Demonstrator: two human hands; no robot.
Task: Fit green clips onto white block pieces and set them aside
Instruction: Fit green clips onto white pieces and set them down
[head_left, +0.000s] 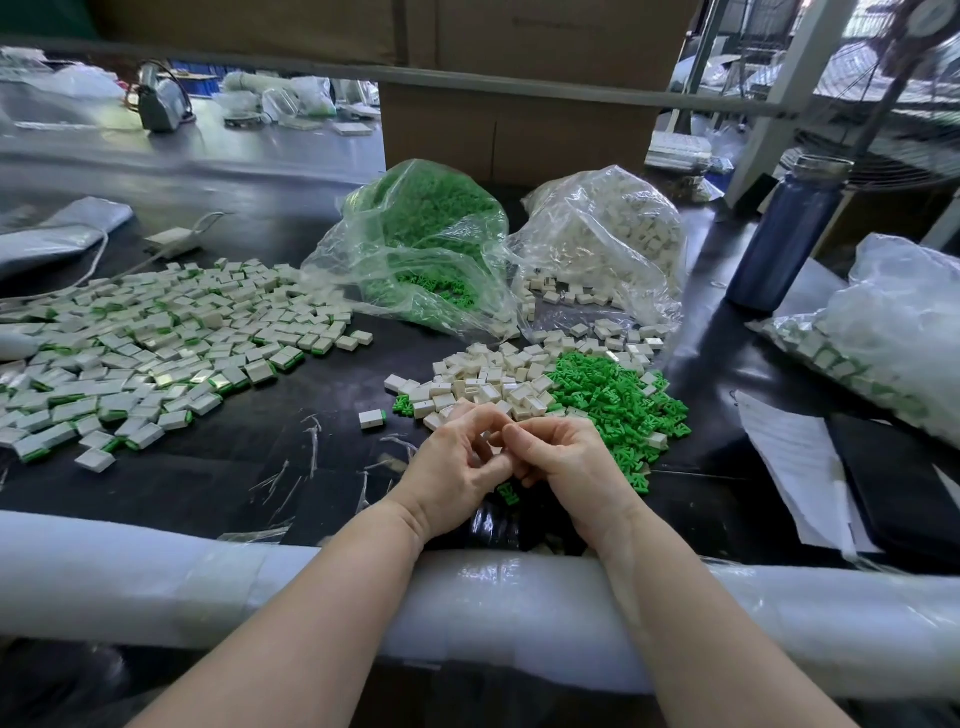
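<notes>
Closest to me there's a white foam-wrapped edge (156, 582) running along the front of the black table (234, 457), and both forearms are resting across it. My left hand (457, 467) and right hand (566, 467) are pulled together just past it, fingertips meeting, fingers curled in on both. They look like they're pinching something small between them, but the fingers cover it, so I honestly can't tell what it is. One loose green clip (508, 492) is lying on the table right under the hands.

Just beyond the hands is the pile of white block pieces (493, 379), touching the heap of green clips (618, 405) on its right. A single finished piece (373, 419) with green on its end sits alone just left of that pile. Further left is the big spread of finished pieces (145, 343), white with green edges showing.

Behind those, two open clear bags: the bag of green clips (426, 234) and the bag of white blocks (618, 234) next to it. A dark blue bottle (784, 234) stands off to the right, with some paper sheets (795, 457) nearer me on that side. Cardboard boxes (519, 130) at the back.
</notes>
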